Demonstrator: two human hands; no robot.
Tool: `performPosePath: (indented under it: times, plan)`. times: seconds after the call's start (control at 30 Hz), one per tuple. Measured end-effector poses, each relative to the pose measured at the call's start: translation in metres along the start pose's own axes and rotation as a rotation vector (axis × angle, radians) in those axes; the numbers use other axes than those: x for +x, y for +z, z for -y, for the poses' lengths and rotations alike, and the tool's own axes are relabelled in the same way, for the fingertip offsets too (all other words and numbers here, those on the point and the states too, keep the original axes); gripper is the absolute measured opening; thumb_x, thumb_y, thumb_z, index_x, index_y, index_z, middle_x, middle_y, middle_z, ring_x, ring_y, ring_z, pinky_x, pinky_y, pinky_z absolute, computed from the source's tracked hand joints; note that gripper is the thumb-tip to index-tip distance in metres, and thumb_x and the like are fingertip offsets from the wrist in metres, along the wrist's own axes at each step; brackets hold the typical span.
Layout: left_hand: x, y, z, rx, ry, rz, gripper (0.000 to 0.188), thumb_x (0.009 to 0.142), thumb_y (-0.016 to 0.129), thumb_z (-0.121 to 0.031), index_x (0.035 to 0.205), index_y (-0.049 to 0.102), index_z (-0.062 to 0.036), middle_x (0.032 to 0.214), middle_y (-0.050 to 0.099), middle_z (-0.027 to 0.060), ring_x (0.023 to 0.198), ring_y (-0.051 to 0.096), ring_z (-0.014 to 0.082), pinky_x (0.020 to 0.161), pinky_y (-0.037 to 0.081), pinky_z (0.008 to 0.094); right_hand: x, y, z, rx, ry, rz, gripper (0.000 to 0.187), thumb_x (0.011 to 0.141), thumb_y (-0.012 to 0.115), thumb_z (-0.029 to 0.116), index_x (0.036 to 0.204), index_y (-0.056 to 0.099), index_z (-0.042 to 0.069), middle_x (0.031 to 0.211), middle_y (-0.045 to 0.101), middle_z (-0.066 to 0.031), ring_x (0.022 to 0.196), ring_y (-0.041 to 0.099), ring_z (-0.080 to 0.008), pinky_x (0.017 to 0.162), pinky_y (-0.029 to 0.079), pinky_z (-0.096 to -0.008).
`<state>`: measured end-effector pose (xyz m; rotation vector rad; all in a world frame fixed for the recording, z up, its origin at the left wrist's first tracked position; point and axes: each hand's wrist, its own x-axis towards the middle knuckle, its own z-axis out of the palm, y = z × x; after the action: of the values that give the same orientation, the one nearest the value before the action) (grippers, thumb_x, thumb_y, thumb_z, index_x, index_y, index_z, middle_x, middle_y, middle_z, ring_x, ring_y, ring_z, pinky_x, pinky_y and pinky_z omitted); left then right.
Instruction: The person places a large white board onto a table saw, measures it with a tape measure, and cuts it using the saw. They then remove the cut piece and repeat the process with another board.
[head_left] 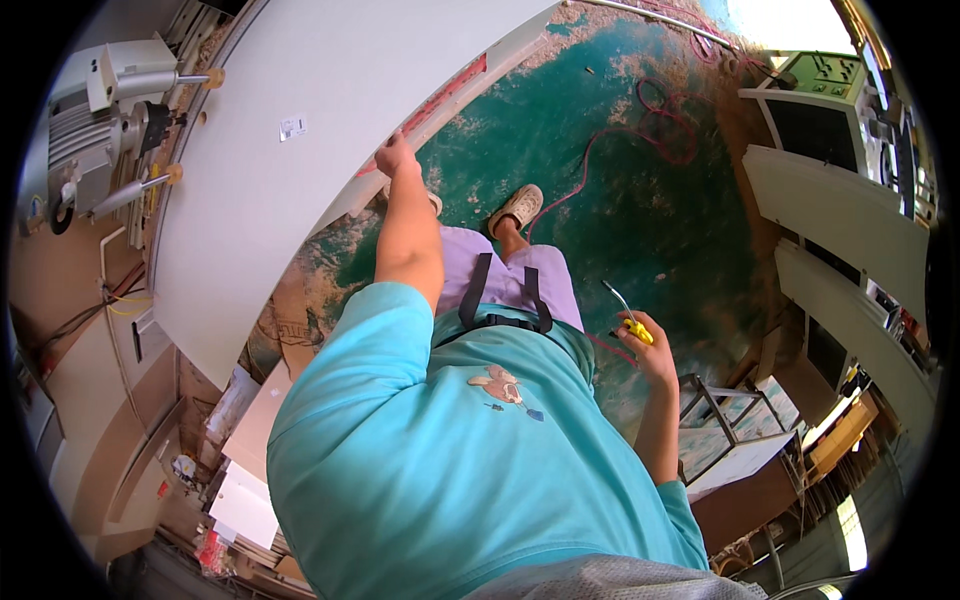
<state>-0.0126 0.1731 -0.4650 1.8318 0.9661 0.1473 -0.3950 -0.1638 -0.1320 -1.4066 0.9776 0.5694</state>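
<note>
My left arm reaches forward to the long edge of a large white panel [250, 190]. There my left hand [396, 156] is closed at the edge, by a red strip [445, 97] along its side; the fingertips are partly hidden. Low on my right, my right hand [652, 350] is wrapped round a yellow air blow gun [637, 331]. Its thin bent metal nozzle points forward and to the left, away from the panel. A pinkish-red hose [610, 347] shows close to this hand and also trails over the floor ahead.
Sawdust lies over the green floor [560, 110], with loops of hose at far right. A machine with a motor [80, 150] stands beyond the panel on the left. White boards [830, 200] line the right side, near a green-topped cabinet [825, 75]. A metal frame [735, 410] stands beside my right forearm.
</note>
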Motion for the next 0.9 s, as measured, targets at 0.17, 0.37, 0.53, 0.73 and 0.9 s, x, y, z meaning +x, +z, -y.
performPosePath:
  times: [0.17, 0.37, 0.53, 0.73, 0.9]
  plan:
    - [-0.043, 0.015, -0.041, 0.005, -0.375, 0.295, 0.044, 0.097, 0.059, -0.041, 0.111, 0.064, -0.0002, 0.083, 0.068, 0.0081, 0.065, 0.063, 0.0162, 0.062, 0.051, 0.0330, 0.003, 0.017, 0.007, -0.002, -0.008, 0.020, 0.028, 0.087, 0.071, 0.010, 0.113, 0.064, 0.002, 0.091, 0.060, 0.0007, 0.084, 0.055, -0.0090, 0.075, 0.044, -0.0231]
    - [-0.034, 0.055, -0.049, 0.542, 0.091, 0.176, 0.044, 0.097, 0.049, -0.040, 0.128, 0.059, -0.0113, 0.123, 0.065, 0.0163, 0.104, 0.065, 0.0367, 0.086, 0.053, 0.0477, 0.002, 0.024, 0.006, 0.003, -0.039, -0.002, 0.029, 0.086, 0.071, 0.008, 0.114, 0.064, 0.000, 0.090, 0.062, -0.0002, 0.086, 0.059, -0.0094, 0.079, 0.047, -0.0236]
    - [-0.034, 0.065, -0.045, -0.443, -0.454, 0.377, 0.035, 0.097, 0.051, -0.039, 0.096, 0.066, -0.0083, 0.089, 0.073, 0.0101, 0.076, 0.069, 0.0207, 0.065, 0.053, 0.0363, -0.002, 0.040, 0.017, -0.037, -0.010, 0.015, 0.028, 0.087, 0.067, 0.006, 0.114, 0.063, -0.001, 0.090, 0.065, -0.0035, 0.089, 0.062, -0.0133, 0.084, 0.046, -0.0254]
    - [-0.042, 0.070, -0.043, -0.631, -0.604, 0.463, 0.040, 0.101, 0.043, -0.042, 0.086, 0.064, -0.0108, 0.076, 0.070, 0.0051, 0.061, 0.064, 0.0117, 0.050, 0.043, 0.0237, 0.002, 0.048, 0.034, -0.091, -0.039, 0.042, 0.027, 0.089, 0.067, 0.007, 0.114, 0.063, -0.001, 0.091, 0.066, -0.0044, 0.089, 0.061, -0.0126, 0.085, 0.045, -0.0256]
    - [-0.081, 0.029, -0.064, 0.320, 0.196, 0.699, 0.042, 0.096, 0.050, -0.049, 0.100, 0.066, -0.0097, 0.094, 0.072, 0.0085, 0.087, 0.067, 0.0299, 0.075, 0.053, 0.0421, 0.029, 0.037, 0.055, -0.082, -0.172, 0.018, 0.024, 0.092, 0.066, 0.012, 0.112, 0.064, 0.000, 0.089, 0.065, -0.0030, 0.084, 0.057, -0.0096, 0.080, 0.043, -0.0242]
